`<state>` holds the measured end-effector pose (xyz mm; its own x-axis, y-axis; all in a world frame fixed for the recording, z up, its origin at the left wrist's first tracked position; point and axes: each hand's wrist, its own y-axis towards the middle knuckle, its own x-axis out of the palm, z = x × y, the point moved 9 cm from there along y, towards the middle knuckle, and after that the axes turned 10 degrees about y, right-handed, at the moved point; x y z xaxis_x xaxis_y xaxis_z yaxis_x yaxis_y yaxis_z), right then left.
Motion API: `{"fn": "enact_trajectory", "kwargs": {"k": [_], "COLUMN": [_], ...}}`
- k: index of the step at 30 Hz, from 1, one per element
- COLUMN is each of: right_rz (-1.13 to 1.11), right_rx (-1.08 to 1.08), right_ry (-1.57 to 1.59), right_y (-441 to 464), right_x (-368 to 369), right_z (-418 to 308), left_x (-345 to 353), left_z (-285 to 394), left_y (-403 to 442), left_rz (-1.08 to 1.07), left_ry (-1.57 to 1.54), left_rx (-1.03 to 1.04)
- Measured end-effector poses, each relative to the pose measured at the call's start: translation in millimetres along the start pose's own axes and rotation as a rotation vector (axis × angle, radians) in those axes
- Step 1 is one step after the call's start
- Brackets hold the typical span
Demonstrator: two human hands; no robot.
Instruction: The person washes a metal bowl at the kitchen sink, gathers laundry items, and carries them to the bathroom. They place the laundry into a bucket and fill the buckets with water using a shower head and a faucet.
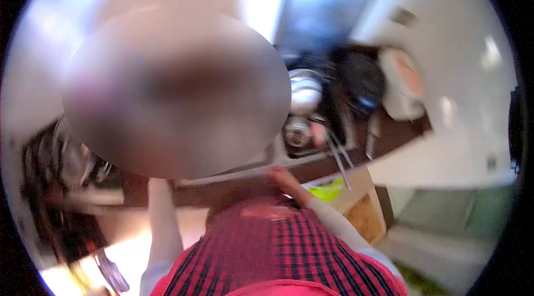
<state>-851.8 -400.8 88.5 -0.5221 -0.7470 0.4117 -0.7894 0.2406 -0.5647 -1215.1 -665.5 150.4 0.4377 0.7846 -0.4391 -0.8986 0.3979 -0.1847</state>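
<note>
My right hand (285, 180) is at the front edge of the pale sink (278, 151), beside the dark brown counter. Motion smears its fingers, so I cannot tell whether it holds anything. My left forearm (163, 207) reaches forward over the counter edge. The hand at its end is hidden under a large grey blurred oval that covers the middle left of the view. To the right of the oval are white bowls (306, 93) and a round metal cup-like item (297, 132). Two thin sticks (338, 157) lean out past the counter edge.
A board with a dark handle (328, 12) stands against the back wall. A black pan (361, 82) and a white container (401, 85) stand at the right. Below the counter is a yellow-green item (327, 189). Dark, blurred things crowd the left side.
</note>
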Motion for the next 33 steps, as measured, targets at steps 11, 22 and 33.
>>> {"fn": "enact_trajectory", "kwargs": {"k": [11, 22, 33], "right_rz": [0.113, -0.328, 0.359], "right_rx": [-0.021, -0.756, -0.687], "right_ry": [0.132, -0.977, -1.143], "right_y": [-3.4, -102.3, -17.5], "right_x": [-5.0, 126.6, 46.9], "right_z": [4.2, -239.2, -90.0], "left_x": [-35.6, -33.0, 175.9], "left_z": [-116.8, -73.6, 94.1], "left_y": [91.8, 65.5, -54.8], "left_rz": [-0.059, 0.1, -0.39], "left_ry": [0.099, -0.558, 0.025], "left_rx": [0.15, -0.461, 0.127]}}
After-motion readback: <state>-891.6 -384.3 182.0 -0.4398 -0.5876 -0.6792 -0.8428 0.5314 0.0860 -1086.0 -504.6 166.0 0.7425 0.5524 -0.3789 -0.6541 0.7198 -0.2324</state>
